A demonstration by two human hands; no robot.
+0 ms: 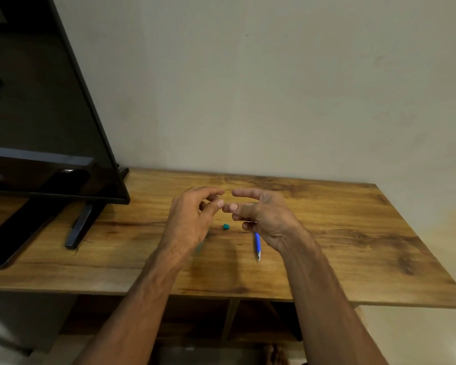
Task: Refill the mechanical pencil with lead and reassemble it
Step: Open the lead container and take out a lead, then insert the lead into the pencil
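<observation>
Right hand point(264, 219) around blue pencil point(257, 244), grip of left hand point(189, 223) unclear, teal cap point(226, 226) beneath, monitor point(37, 114) leftward

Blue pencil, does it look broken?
Not broken, as far as shows. A small teal piece lies alone on the table, apart from the blue pencil that the right hand grips; probably its removed cap.

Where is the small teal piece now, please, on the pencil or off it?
Off: the teal piece lies alone on the table, apart from the blue pencil.
</observation>
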